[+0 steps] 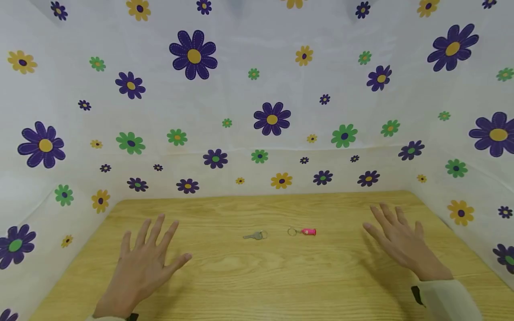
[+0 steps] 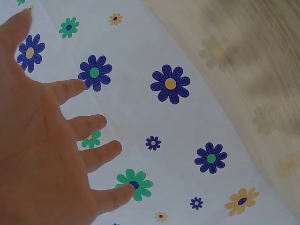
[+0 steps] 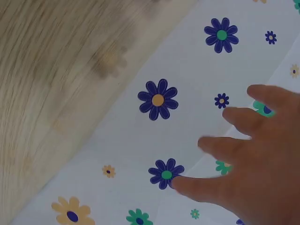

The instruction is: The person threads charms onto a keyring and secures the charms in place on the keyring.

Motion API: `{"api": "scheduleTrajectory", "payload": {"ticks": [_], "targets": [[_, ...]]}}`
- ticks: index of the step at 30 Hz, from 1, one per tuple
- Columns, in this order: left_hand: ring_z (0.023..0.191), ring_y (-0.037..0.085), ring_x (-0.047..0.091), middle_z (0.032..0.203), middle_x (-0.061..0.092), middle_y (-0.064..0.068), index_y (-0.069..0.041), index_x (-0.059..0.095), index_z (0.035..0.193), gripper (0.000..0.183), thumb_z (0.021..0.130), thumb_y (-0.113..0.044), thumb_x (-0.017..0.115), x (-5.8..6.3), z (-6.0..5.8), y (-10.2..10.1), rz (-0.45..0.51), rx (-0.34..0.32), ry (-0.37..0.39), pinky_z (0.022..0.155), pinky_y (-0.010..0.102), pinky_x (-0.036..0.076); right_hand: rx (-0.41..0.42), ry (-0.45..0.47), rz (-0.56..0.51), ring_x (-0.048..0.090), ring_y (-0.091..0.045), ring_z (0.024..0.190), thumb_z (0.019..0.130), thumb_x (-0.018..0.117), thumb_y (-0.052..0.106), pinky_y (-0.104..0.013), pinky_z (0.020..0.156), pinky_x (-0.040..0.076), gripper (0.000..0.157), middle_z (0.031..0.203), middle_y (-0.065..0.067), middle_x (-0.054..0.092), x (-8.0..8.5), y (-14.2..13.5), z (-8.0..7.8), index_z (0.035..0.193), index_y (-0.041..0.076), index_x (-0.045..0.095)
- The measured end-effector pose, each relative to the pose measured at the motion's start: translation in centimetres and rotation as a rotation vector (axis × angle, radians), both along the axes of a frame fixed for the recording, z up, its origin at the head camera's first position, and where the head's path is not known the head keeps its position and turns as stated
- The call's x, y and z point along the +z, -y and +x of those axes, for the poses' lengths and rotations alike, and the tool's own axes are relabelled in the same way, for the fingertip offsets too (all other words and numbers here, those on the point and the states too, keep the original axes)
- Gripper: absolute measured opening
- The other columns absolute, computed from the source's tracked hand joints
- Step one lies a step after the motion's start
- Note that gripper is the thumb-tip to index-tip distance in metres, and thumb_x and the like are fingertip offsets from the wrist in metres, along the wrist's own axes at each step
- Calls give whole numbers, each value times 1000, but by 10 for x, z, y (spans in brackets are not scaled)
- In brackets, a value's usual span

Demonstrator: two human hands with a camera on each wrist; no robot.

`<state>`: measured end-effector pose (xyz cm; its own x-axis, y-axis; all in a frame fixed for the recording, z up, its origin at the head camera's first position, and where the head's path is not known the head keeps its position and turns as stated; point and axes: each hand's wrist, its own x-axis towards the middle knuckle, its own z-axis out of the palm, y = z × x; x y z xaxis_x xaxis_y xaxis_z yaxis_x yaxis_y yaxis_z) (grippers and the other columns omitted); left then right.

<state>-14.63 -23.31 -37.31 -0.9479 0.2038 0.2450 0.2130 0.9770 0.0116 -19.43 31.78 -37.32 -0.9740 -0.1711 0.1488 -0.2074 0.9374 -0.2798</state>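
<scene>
Near the middle of the wooden table lies a grey key [image 1: 254, 236] with a metal ring at its right end. Just right of it is a small pink keychain [image 1: 308, 232] whose ring points left toward the key. My left hand [image 1: 140, 267], fingers spread, hovers over the table's left side, apart from the key. On the right side my right hand [image 1: 403, 240] is held with fingers extended, away from the keychain. Neither hand holds anything. In the left wrist view the left hand [image 2: 51, 136] shows spread fingers; the right hand [image 3: 253, 164] appears likewise in its wrist view.
A white cloth [image 1: 237, 93] printed with purple, green and yellow flowers rises behind the wooden table [image 1: 241, 285] and along both its sides. Light sleeves and dark wrist straps show at the wrists.
</scene>
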Motion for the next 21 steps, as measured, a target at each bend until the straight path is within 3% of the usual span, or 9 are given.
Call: {"api": "scheduleTrajectory", "payload": {"ticks": [2,5,8,13,21], "targets": [[141,48,34,157,36,24,-10,47,152,73,97,-56,60,1,0,1,-11,-24,-36,105,74,24,-4,-61,11,46,-58,125,106,48,47,-78,97,27,70,143,-36,47,2,2,-2,149,-8,41],[129,46,50,144,52,24,-7,57,142,56,96,-37,70,3,-2,3,-5,-66,-108,96,68,41,-5,-138,-7,65,-48,93,104,58,36,-64,80,49,56,116,-34,64,5,5,-5,131,-13,57],[116,44,60,131,62,22,-5,63,134,47,94,-28,73,5,-2,4,28,-91,-141,84,62,51,9,-136,-79,68,-41,86,103,62,28,-58,74,52,46,110,-31,68,4,7,-8,124,-13,61],[107,40,65,124,67,19,-3,64,132,45,95,-25,73,6,-3,4,92,-103,-111,75,54,56,59,-105,-179,70,-43,90,101,65,18,-56,75,55,38,110,-31,68,2,10,-14,120,-14,62],[97,35,68,130,64,21,-4,60,137,45,102,-32,62,9,-14,1,250,-73,75,80,57,54,76,42,-358,71,-35,87,104,60,17,-39,68,57,40,109,-29,68,6,11,-24,123,-17,59]]}}
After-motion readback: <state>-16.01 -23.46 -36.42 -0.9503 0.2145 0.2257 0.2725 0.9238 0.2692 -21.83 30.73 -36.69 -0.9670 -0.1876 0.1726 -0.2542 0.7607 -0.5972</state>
